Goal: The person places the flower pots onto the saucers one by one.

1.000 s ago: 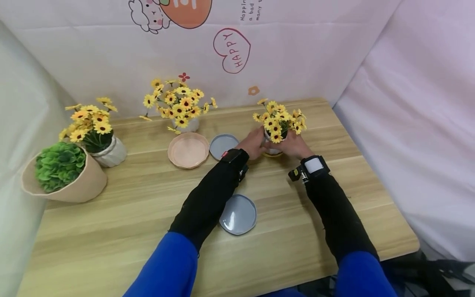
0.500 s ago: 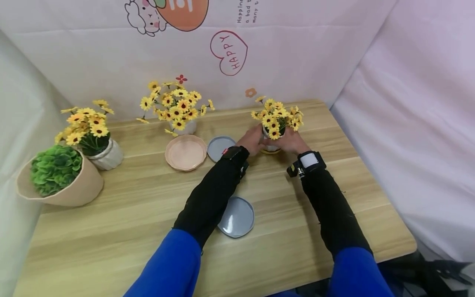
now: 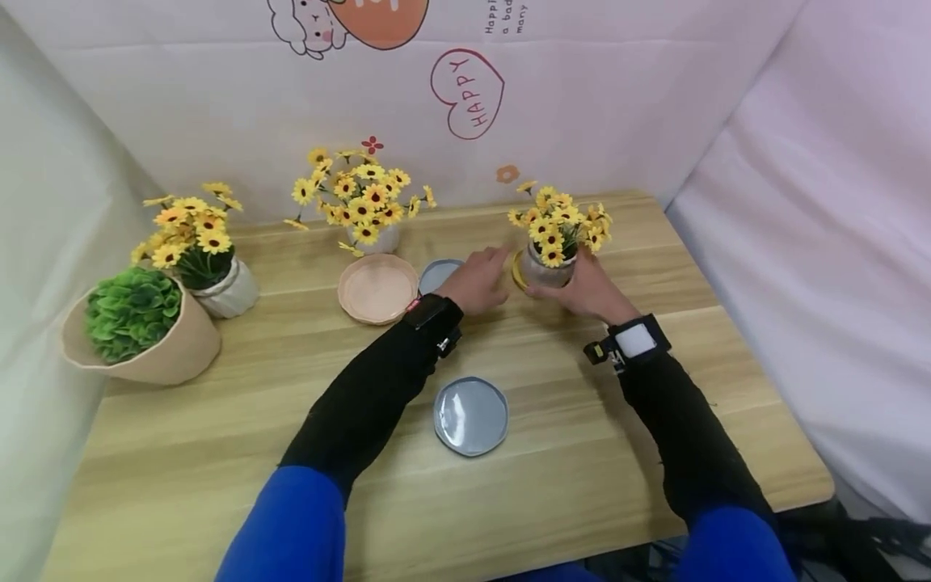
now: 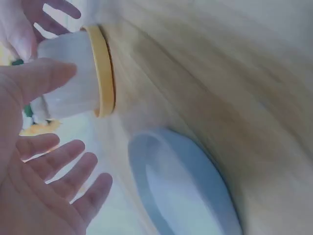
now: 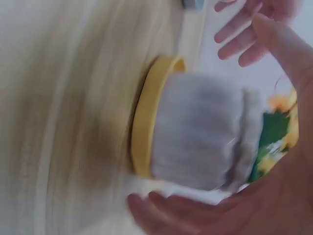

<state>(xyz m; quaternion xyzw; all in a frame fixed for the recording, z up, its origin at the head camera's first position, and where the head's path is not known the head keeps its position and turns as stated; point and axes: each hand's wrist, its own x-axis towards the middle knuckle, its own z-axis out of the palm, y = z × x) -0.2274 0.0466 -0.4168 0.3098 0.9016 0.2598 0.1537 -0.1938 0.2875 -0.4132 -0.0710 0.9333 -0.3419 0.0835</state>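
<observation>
A white ribbed pot (image 3: 547, 273) of yellow artificial daisies (image 3: 556, 224) stands upright on a yellow saucer (image 3: 518, 272) at the back right. My right hand (image 3: 591, 289) is at the pot's right side, its fingers and thumb spread around it. In the right wrist view, those fingers (image 5: 168, 210) are extended below the pot (image 5: 195, 129). My left hand (image 3: 476, 281) is apart from the pot on its left, fingers loosely spread. In the left wrist view, its thumb (image 4: 51, 76) overlaps the pot. A grey-blue plate (image 3: 438, 273) lies partly hidden behind the left hand.
A pink plate (image 3: 378, 288) and a second daisy pot (image 3: 377, 238) are at the back. Another daisy pot (image 3: 231, 293) and a large pink planter (image 3: 163, 356) with green foliage (image 3: 134, 311) stand left. One grey-blue plate (image 3: 471, 416) lies front centre on the wooden table (image 3: 240, 453).
Both hands were around the daisy pot. The left hand has drawn away to the left, and the right hand has loosened. The head view has shifted slightly.
</observation>
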